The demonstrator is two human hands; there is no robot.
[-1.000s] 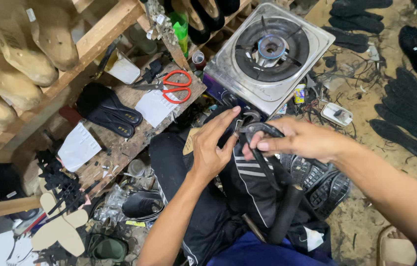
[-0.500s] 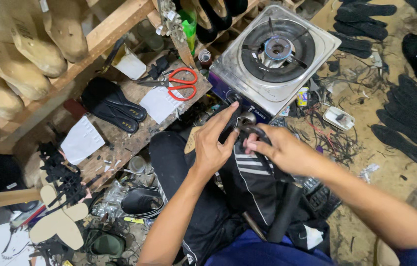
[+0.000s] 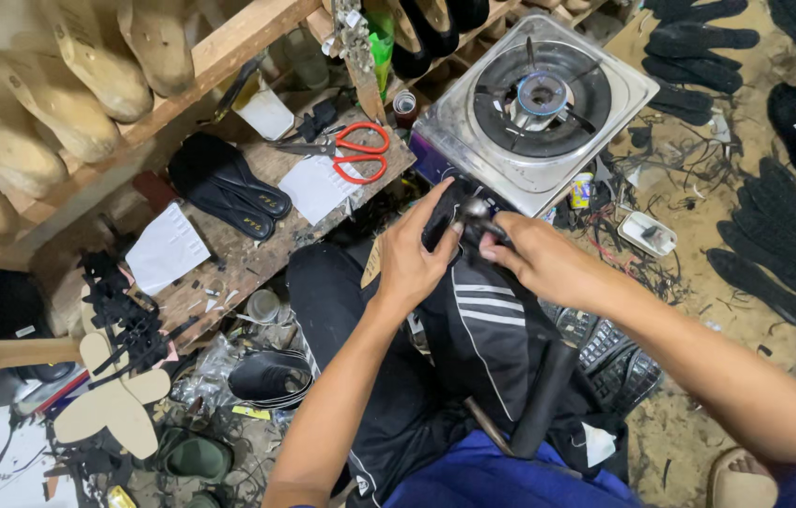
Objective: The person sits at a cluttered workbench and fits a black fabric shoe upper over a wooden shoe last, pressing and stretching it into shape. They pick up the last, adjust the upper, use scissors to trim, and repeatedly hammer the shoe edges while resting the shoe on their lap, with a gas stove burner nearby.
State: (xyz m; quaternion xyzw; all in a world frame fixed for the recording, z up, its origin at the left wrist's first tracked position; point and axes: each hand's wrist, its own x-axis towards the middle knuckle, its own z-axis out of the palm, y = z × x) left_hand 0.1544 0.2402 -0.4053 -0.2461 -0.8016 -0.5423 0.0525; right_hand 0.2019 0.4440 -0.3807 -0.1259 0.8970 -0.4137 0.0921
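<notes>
My left hand grips a dark shoe upper held over my knee, fingers wrapped round its left side. My right hand pinches the same dark piece from the right, thumb and forefinger meeting at a small shiny metal part. Both hands sit just in front of a single-burner gas stove. Below them lie my black trousers with white stripes. A dark tool handle leans against my lap.
Red-handled scissors, white paper pieces and black sandal soles lie on a wooden bench. Wooden shoe lasts fill the shelf at upper left. Black soles are spread on the dirt floor at right.
Both hands have moved up toward the stove with the dark piece. The right hand's fingers have closed into a pinch at its top.
</notes>
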